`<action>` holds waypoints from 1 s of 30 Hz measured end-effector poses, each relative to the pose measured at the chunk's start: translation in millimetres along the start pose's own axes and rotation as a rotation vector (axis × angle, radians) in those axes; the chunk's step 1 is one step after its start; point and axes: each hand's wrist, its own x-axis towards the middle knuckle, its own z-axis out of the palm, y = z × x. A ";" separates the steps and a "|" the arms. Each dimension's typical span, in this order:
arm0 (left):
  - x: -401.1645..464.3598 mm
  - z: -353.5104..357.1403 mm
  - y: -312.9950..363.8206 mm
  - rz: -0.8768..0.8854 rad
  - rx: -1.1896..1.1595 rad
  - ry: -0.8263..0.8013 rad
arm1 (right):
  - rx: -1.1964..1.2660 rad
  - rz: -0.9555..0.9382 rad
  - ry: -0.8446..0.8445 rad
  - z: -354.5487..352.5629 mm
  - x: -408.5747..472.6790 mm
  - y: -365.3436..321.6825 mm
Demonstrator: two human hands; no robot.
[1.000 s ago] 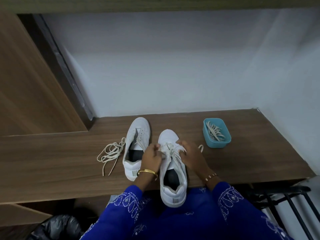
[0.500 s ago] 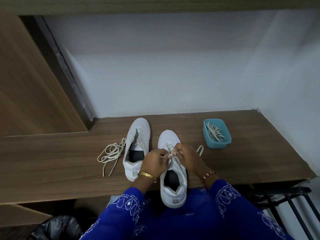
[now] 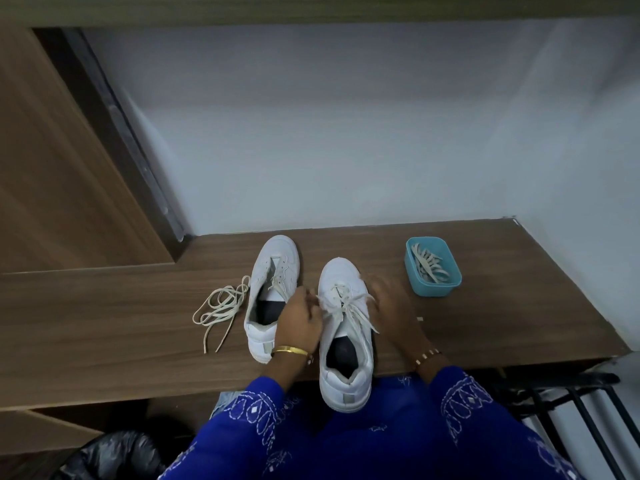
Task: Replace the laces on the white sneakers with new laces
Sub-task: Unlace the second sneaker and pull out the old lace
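Two white sneakers stand on the wooden shelf (image 3: 519,306), toes away from me. The right sneaker (image 3: 346,382) carries a cream lace tied in a bow (image 3: 349,308) over its tongue. The left sneaker (image 3: 277,271) has its lace only partly threaded and loose. My left hand (image 3: 298,318) lies between the two shoes, its fingertips at the bow's left side and nothing gripped. My right hand (image 3: 394,306), blurred, is spread palm down just right of the laced sneaker. A loose cream lace (image 3: 218,308) lies tangled to the left of the shoes.
A blue plastic tub (image 3: 414,277) with more laces sits at the back right of the shelf. White walls close the back and right side, a wooden panel the left. A black metal rack (image 3: 575,403) stands at the lower right and a black bag (image 3: 114,455) at the lower left.
Both hands were pinching the lace over the right sneaker's tongue; they have let go and drawn apart to either side, leaving a tied bow.
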 end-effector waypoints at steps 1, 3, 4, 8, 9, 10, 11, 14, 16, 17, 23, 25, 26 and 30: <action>-0.7 0.9 1.7 0.092 0.081 -0.001 | -0.031 -0.111 -0.039 1.8 1.1 -0.5; -3.4 2.3 4.5 0.262 0.215 -0.016 | -0.079 -0.231 -0.102 6.2 3.8 -2.1; -3.6 4.3 2.9 0.331 0.282 -0.019 | -0.091 -0.249 -0.145 8.4 4.6 -2.5; 0.4 6.8 -3.4 0.392 0.501 -0.025 | -0.052 -0.122 -0.222 8.6 6.3 -5.5; 1.7 6.9 -7.2 0.396 0.523 -0.015 | -0.041 -0.120 -0.209 8.1 7.0 -5.4; 2.3 6.8 -11.3 0.397 0.531 -0.016 | -0.023 -0.109 -0.217 7.1 7.1 -6.1; 2.4 6.5 -14.2 0.393 0.516 -0.031 | 0.006 -0.098 -0.238 7.5 6.3 -5.7; 0.0 5.2 -11.5 0.350 0.400 -0.099 | 0.201 0.063 -0.341 9.6 4.5 -6.1; -3.4 4.8 -9.6 0.302 0.299 -0.152 | 0.438 0.265 -0.365 9.1 6.8 -11.1; -5.3 3.9 -8.9 0.286 0.225 -0.157 | 0.553 0.373 -0.355 7.1 8.7 -13.4; -2.9 -5.8 4.2 -0.217 -0.664 0.133 | 1.327 0.953 -0.264 -1.5 4.6 -2.2; -2.4 -11.4 10.8 -0.259 -0.636 0.194 | 1.356 1.023 -0.220 3.8 5.5 -0.4; -1.4 -13.2 12.8 -0.256 -0.542 0.198 | 1.248 0.993 -0.219 7.5 6.8 -1.9; 3.1 -12.1 15.0 -0.151 -0.073 0.072 | 0.471 0.496 -0.183 0.6 9.7 -14.1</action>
